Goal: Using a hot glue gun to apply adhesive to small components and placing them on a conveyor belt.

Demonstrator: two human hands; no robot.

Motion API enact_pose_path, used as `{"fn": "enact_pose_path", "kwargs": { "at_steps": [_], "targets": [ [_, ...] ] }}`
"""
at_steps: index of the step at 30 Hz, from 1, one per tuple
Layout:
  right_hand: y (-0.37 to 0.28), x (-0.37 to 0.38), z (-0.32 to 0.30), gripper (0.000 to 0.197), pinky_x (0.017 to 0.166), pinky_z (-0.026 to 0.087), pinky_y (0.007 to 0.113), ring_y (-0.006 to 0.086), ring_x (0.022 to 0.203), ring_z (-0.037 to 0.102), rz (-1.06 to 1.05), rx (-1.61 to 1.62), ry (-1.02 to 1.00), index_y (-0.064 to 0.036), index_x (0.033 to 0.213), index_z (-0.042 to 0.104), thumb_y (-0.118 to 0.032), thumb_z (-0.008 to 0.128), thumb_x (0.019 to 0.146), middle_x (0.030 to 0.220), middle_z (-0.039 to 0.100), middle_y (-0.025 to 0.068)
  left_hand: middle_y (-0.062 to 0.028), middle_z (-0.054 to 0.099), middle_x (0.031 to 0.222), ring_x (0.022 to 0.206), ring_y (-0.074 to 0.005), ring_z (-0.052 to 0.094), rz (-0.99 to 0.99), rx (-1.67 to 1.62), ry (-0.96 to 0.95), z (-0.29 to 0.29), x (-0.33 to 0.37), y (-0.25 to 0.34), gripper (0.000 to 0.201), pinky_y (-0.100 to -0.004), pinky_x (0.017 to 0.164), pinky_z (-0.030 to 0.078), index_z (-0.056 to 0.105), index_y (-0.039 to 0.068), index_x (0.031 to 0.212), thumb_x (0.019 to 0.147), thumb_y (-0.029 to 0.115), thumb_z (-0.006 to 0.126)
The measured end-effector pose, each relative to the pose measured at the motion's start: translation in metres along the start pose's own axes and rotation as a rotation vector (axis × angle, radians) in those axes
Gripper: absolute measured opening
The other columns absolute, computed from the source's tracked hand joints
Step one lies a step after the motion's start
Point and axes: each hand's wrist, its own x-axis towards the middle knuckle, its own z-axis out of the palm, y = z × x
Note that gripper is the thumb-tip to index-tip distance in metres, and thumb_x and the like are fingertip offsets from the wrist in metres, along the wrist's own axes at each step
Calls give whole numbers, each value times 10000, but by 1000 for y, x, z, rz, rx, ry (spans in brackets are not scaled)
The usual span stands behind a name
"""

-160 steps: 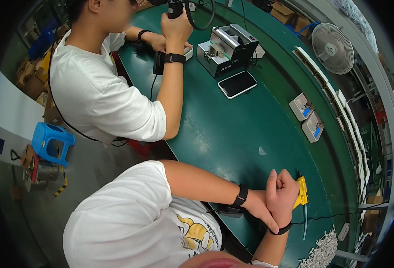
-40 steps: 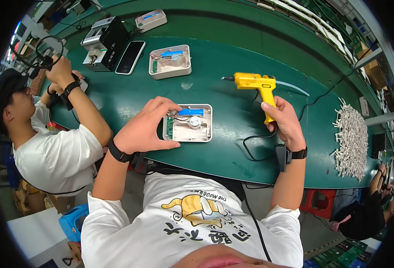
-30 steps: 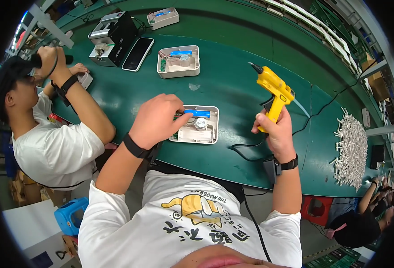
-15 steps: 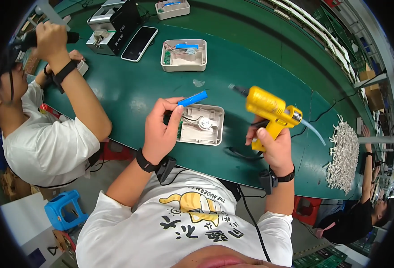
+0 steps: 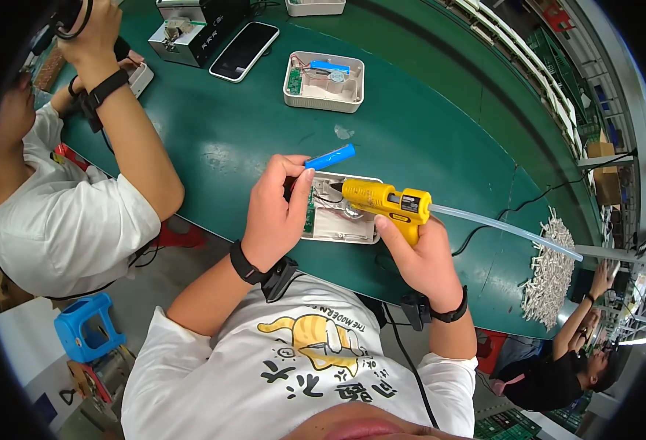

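Observation:
Between the fingertips of my left hand (image 5: 280,209) is a blue cylindrical battery (image 5: 330,157), tilted up to the right above the far edge of an open white plastic housing (image 5: 338,233). A green circuit board (image 5: 309,214) shows along the housing's left side; a round metallic part inside is partly covered. My right hand (image 5: 424,253) grips a yellow glue gun (image 5: 382,198), its dark nozzle pointing left over the housing, close to the battery. A long translucent glue stick (image 5: 506,222) sticks out of the gun's back end.
Farther back sits another open housing (image 5: 324,104) with a blue battery inside. A phone (image 5: 244,51) and a black-and-silver machine (image 5: 191,37) stand at the back left. Small white pieces (image 5: 549,275) are heaped at right. A co-worker (image 5: 81,213) works on the left, another (image 5: 558,367) far right.
My right hand has swung the glue gun left and turned it, bringing its nozzle over the housing. My left hand still holds the battery near the same spot. The view has shifted slightly.

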Motion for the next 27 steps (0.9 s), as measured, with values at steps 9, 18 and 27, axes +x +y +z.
{"fn": "enact_pose_path", "kwargs": {
  "at_steps": [9,18,27],
  "targets": [
    [-4,9,7,303,762,555,399,314,803,704,-55,-56,-22,23,1231,715,-233,684,1071,958,762,161,-183,744,1097,768,-223,667,21,-1,-2,1,0,-1,132,-344,719,547,566,-16,1024,1048,49,678],
    [7,-7,-10,319,561,488,262,62,669,581,218,47,-74,6,1122,745,-308,700,1083,902,734,14,-156,759,1144,859,-210,702,185,111,-58,-3,1,10,106,-321,791,558,617,-5,1005,995,-4,722],
    [27,-36,-16,353,551,495,237,51,636,582,202,82,148,-3,1150,735,-348,695,1085,887,722,12,-148,753,1116,908,-232,733,306,102,-150,-7,3,8,151,-329,816,576,683,5,1018,916,-36,786]
  ]
}}
